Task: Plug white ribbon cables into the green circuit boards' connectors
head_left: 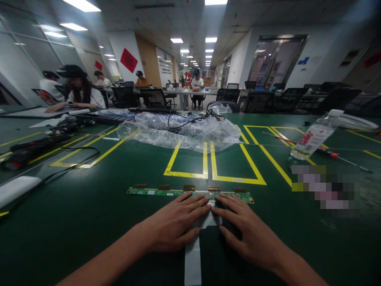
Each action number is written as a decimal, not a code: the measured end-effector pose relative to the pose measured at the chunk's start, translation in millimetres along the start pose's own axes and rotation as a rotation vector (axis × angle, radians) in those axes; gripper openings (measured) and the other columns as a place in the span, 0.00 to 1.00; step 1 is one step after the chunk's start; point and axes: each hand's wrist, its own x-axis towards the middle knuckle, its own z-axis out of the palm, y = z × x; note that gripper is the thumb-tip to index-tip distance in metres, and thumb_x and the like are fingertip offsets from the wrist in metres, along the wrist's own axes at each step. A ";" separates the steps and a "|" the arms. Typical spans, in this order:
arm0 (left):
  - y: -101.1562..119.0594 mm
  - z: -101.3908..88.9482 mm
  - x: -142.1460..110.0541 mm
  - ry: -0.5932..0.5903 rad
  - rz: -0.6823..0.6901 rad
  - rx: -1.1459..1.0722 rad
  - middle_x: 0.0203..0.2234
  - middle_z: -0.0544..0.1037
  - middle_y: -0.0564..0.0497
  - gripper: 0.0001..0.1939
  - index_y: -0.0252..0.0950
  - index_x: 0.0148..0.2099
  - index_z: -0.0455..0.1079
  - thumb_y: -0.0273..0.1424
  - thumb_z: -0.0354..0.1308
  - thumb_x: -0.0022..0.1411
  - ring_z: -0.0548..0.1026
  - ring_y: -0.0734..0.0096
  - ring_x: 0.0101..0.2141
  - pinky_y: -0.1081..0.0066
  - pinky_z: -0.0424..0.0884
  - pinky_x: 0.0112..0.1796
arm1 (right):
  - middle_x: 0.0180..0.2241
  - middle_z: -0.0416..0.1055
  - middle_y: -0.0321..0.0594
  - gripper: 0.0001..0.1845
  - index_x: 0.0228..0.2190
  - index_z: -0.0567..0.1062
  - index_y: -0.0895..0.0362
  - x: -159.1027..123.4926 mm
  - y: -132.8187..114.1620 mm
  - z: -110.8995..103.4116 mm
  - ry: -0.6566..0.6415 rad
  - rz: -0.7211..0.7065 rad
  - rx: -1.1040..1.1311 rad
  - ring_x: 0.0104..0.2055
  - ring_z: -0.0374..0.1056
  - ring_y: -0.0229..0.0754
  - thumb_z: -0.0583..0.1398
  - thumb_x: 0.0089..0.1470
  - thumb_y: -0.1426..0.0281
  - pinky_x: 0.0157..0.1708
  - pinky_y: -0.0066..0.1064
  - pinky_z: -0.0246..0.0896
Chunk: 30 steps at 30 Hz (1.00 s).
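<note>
A long, narrow green circuit board [154, 192] with several brown film tabs along its far edge lies crosswise on the table in front of me. From its near side a flat white ribbon cable [193, 262] runs toward me. My left hand [175, 220] lies over the cable, fingers stretched out and tips on the middle of the board. Just to the right, my right hand [245, 224] has its fingers spread, two tips on the board and the index finger beside the cable's silvery wide end [212, 220]. My hands partly hide the join between cable and board.
Crumpled clear plastic wrap [184, 131] and black cables [205, 119] lie farther back. A tilted clear bottle [317, 135] and a red-handled screwdriver [333, 155] are at right. Yellow tape [187, 174] marks the green table. A person [83, 93] sits at far left.
</note>
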 end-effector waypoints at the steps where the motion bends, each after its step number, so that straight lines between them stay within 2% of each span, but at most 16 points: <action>1: 0.0 1.0 0.3 0.006 0.002 0.003 0.71 0.47 0.47 0.34 0.39 0.74 0.44 0.32 0.50 0.70 0.44 0.59 0.69 0.54 0.41 0.67 | 0.67 0.56 0.39 0.27 0.62 0.67 0.44 0.4 0.9 0.4 0.008 0.007 -0.008 0.69 0.49 0.54 0.58 0.61 0.64 0.66 0.57 0.43; 7: -0.7 4.7 3.6 0.050 0.000 0.033 0.71 0.48 0.48 0.33 0.43 0.73 0.46 0.33 0.51 0.70 0.47 0.54 0.69 0.52 0.47 0.66 | 0.66 0.59 0.40 0.28 0.62 0.66 0.45 1.5 7.0 2.1 0.055 0.021 -0.020 0.68 0.52 0.54 0.58 0.62 0.64 0.66 0.57 0.44; 12: 0.4 6.7 5.7 0.063 -0.015 0.058 0.71 0.49 0.47 0.34 0.42 0.73 0.46 0.36 0.52 0.70 0.49 0.52 0.68 0.51 0.49 0.65 | 0.65 0.60 0.41 0.26 0.61 0.67 0.45 2.2 8.3 -0.6 0.052 0.033 -0.008 0.67 0.54 0.54 0.57 0.63 0.63 0.65 0.58 0.47; 21: -1.2 5.8 4.0 0.094 -0.008 0.016 0.70 0.51 0.45 0.33 0.40 0.73 0.46 0.38 0.51 0.70 0.51 0.53 0.68 0.52 0.50 0.65 | 0.63 0.64 0.41 0.22 0.57 0.72 0.46 3.4 8.4 -3.2 0.073 0.029 0.024 0.66 0.57 0.53 0.57 0.63 0.65 0.65 0.56 0.50; 27: -2.8 0.5 2.1 0.147 -0.021 -0.088 0.67 0.60 0.44 0.25 0.38 0.65 0.60 0.32 0.53 0.67 0.57 0.58 0.66 0.55 0.52 0.65 | 0.63 0.64 0.40 0.21 0.56 0.73 0.46 4.8 8.2 -4.0 0.065 0.048 0.009 0.66 0.56 0.51 0.57 0.63 0.65 0.65 0.55 0.51; 30: -2.4 0.4 2.4 0.144 -0.027 -0.093 0.66 0.62 0.44 0.25 0.38 0.65 0.61 0.32 0.54 0.67 0.57 0.58 0.66 0.55 0.52 0.65 | 0.63 0.64 0.40 0.21 0.56 0.73 0.47 5.8 7.6 -4.9 0.061 0.053 0.014 0.66 0.57 0.51 0.57 0.63 0.66 0.64 0.55 0.52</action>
